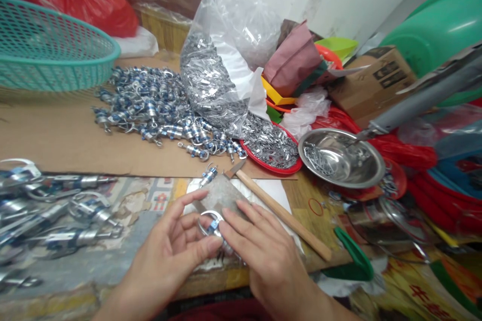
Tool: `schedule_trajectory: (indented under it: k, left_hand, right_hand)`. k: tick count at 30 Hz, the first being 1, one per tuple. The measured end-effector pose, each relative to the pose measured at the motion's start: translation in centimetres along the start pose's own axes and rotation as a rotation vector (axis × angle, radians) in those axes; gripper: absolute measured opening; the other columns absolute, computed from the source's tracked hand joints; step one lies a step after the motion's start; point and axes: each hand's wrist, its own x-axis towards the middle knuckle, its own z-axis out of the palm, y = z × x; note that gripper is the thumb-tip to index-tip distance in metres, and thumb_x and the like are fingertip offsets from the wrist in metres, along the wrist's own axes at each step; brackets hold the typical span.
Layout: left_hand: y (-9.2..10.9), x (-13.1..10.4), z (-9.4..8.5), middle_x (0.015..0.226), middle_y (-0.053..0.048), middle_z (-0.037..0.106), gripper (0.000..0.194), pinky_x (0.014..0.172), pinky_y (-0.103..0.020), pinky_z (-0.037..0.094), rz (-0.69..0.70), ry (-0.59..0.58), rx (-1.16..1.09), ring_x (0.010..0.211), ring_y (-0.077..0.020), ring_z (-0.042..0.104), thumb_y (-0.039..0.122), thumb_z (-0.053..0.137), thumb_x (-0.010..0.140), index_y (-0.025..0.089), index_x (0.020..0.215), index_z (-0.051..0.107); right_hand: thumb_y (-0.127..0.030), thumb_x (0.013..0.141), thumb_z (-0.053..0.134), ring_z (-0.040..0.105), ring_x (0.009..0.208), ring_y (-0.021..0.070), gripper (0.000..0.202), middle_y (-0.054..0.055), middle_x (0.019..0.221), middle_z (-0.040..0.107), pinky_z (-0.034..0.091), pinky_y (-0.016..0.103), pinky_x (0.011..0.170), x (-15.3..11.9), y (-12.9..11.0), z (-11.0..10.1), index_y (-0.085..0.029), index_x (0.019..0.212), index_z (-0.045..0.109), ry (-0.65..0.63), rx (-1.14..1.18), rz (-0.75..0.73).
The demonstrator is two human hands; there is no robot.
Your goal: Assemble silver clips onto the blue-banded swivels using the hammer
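Between my two hands is a small silver-and-blue metal fitting with a curved hook [214,224], over a grey metal block [222,191]. My left hand [175,238] pinches it from the left, the thumb and curled fingers closed on it. From the right my right hand [259,238] closes its thumb and fingers on the fitting's body, partly hiding it. One more such fitting [208,175] lies at the block's far edge. A hammer [282,214] with a wooden handle rests right of the block, its head beside the block's far corner.
Behind lies a heap of similar fittings [146,100] on cardboard [56,135]; more fittings [64,210] lie at left. A plastic bag of small metal pieces [214,80], a red plate [271,169] of the same and a steel bowl [367,163] stand back right. A turquoise basket [56,67] is far left.
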Motion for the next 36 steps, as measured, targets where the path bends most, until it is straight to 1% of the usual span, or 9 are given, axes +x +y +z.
schedule_trajectory:
  k: [3, 6, 9, 12, 16, 22, 27, 32, 36]
  left_hand:
    - [0.1, 0.0, 0.0, 0.08, 0.002, 0.069, 0.066, 0.068, -0.022, 0.054, -0.007, 0.005, 0.017, 0.075, -0.0139, 0.067, 0.022, 0.077, 0.067, 0.024, 0.121, 0.041]
    - [0.1, 0.0, 0.2, 0.078, 0.002, 0.069, 0.069, 0.067, -0.023, 0.054, -0.004, 0.03, 0.011, 0.074, -0.0154, 0.068, 0.022, 0.079, 0.064, 0.023, 0.121, 0.041]
    - [0.1, 0.1, 0.2, 0.078, 0.001, 0.069, 0.071, 0.067, -0.024, 0.055, -0.017, 0.023, 0.031, 0.075, -0.0174, 0.069, 0.023, 0.08, 0.062, 0.021, 0.121, 0.04]
    - [0.0, 0.0, 0.2, 0.079, 0.002, 0.069, 0.067, 0.069, -0.024, 0.054, -0.008, 0.031, 0.035, 0.077, -0.0164, 0.069, 0.022, 0.077, 0.066, 0.023, 0.122, 0.04]
    - [-0.2, 0.0, 0.1, 0.078, 0.003, 0.068, 0.066, 0.069, -0.021, 0.054, 0.021, 0.048, 0.024, 0.074, -0.0148, 0.068, 0.022, 0.079, 0.065, 0.023, 0.121, 0.043]
    - [-0.2, 0.0, 0.2, 0.076, 0.004, 0.069, 0.067, 0.067, -0.019, 0.053, 0.017, 0.032, -0.01, 0.072, -0.013, 0.069, 0.019, 0.078, 0.067, 0.023, 0.123, 0.041]
    - [-0.1, 0.2, 0.1, 0.073, 0.004, 0.071, 0.069, 0.065, -0.02, 0.054, 0.036, 0.038, -0.017, 0.071, -0.0143, 0.069, 0.018, 0.079, 0.065, 0.023, 0.122, 0.041]
    - [-0.3, 0.1, 0.5, 0.075, 0.001, 0.072, 0.07, 0.069, -0.024, 0.054, 0.036, 0.029, -0.01, 0.072, -0.0159, 0.07, 0.019, 0.078, 0.066, 0.022, 0.123, 0.038]
    - [0.1, -0.5, 1.3, 0.074, 0.002, 0.071, 0.068, 0.067, -0.024, 0.055, 0.028, 0.073, 0.029, 0.07, -0.0164, 0.069, 0.023, 0.079, 0.064, 0.024, 0.121, 0.043]
  right_hand:
    - [-0.007, 0.089, 0.038, 0.055, 0.117, 0.0254, 0.036, 0.011, 0.127, 0.059, 0.048, 0.041, 0.095, -0.4, 1.1, -0.3, -0.016, 0.114, 0.063, -0.006, 0.146, 0.095]
    - [-0.012, 0.09, 0.043, 0.057, 0.113, 0.0213, 0.032, 0.013, 0.122, 0.06, 0.048, 0.035, 0.094, -0.5, 4.2, -0.4, -0.015, 0.117, 0.059, 0.074, 0.17, 0.323]
    - [-0.022, 0.086, 0.055, 0.063, 0.096, 0.0254, 0.03, 0.012, 0.103, 0.066, 0.052, 0.04, 0.082, -0.7, 7.3, 0.1, -0.016, 0.114, 0.061, -0.084, 0.052, 0.518]
    - [-0.025, 0.084, 0.059, 0.065, 0.081, 0.0237, 0.02, 0.007, 0.088, 0.066, 0.054, 0.038, 0.072, -1.0, 8.6, 0.4, -0.018, 0.101, 0.064, -0.212, 0.043, 0.551]
    - [-0.021, 0.086, 0.055, 0.064, 0.089, 0.02, 0.02, 0.007, 0.098, 0.065, 0.052, 0.031, 0.077, -1.7, 6.7, -1.9, -0.018, 0.106, 0.058, -0.064, 0.072, 0.521]
    - [-0.006, 0.086, 0.051, 0.062, 0.101, 0.0146, 0.059, 0.003, 0.116, 0.064, 0.051, 0.019, 0.08, -2.8, 2.3, -6.7, -0.03, 0.138, 0.038, 0.004, 0.111, 0.227]
    - [-0.005, 0.086, 0.042, 0.068, 0.083, 0.0147, 0.056, 0.005, 0.101, 0.068, 0.055, 0.021, 0.068, -3.6, 1.9, -6.2, -0.024, 0.138, 0.04, -0.217, 0.1, 0.166]
    - [-0.003, 0.083, 0.046, 0.067, 0.094, 0.0162, 0.063, 0.005, 0.108, 0.067, 0.055, 0.021, 0.073, -4.3, 1.9, -5.4, -0.028, 0.14, 0.037, -0.103, 0.101, 0.168]
    - [-0.013, 0.085, 0.053, 0.068, 0.089, 0.0153, 0.048, 0.003, 0.104, 0.07, 0.056, 0.018, 0.069, -4.3, 2.9, -4.3, -0.03, 0.131, 0.051, -0.053, 0.171, 0.296]
